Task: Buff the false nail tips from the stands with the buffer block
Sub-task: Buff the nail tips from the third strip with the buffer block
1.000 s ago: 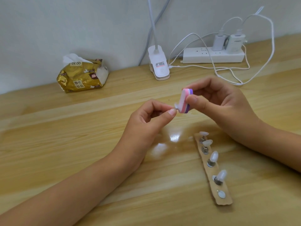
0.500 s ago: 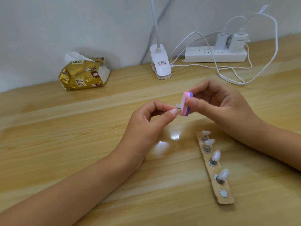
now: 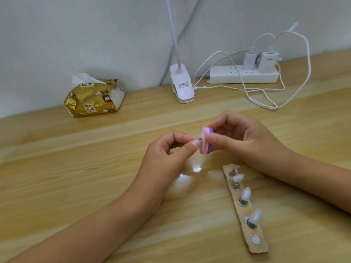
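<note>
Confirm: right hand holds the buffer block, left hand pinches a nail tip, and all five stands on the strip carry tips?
No: in the head view only four carry tips; the nearest stand on the strip is bare. The rest is right.

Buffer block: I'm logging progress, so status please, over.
Left hand pinches one nail tip; right hand holds buffer block against it. Four tips stand on the cardboard strip, nearest spot bare. Nothing in the way.
</note>
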`<state>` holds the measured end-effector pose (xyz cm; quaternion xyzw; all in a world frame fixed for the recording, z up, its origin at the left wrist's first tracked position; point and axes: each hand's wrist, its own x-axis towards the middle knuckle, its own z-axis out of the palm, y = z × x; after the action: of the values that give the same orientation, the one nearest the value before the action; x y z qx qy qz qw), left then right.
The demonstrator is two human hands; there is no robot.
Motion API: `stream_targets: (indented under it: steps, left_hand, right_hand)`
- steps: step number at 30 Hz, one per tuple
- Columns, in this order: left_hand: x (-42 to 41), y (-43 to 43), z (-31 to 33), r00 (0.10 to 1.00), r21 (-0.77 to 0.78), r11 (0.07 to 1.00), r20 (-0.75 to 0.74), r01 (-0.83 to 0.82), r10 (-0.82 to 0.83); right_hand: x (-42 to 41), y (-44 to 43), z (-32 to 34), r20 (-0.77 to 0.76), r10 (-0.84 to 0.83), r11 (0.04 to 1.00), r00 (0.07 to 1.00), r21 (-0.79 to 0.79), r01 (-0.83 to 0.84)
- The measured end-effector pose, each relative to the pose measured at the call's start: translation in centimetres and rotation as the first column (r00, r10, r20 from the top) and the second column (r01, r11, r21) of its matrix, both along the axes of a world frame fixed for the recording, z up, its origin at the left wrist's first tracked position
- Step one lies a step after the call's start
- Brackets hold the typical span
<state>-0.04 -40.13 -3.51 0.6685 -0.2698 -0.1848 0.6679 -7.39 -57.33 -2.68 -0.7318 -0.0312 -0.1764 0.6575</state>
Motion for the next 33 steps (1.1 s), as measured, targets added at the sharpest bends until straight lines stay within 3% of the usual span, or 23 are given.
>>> stream_targets:
  steps: [14, 22, 33]
  left_hand:
    - [0.23, -0.11, -0.35, 1.000, -0.019, 1.000, 0.008, 0.021, -0.021]
    - [0.21, -0.31, -0.30, 1.000, -0.034, 0.999, -0.012, 0.020, -0.020]
    - [0.25, -0.11, -0.26, 0.999, -0.019, 0.999, 0.001, 0.046, -0.046]
  right_hand:
    - [0.03, -0.09, 0.36, -0.018, 0.019, 0.990, 1.000, 0.137, -0.017]
    - [0.03, 0.10, 0.41, -0.063, 0.089, 0.987, 0.994, 0.137, -0.080]
    - [-0.02, 0.09, 0.62, -0.045, 0.048, 0.988, 0.998, 0.151, -0.040]
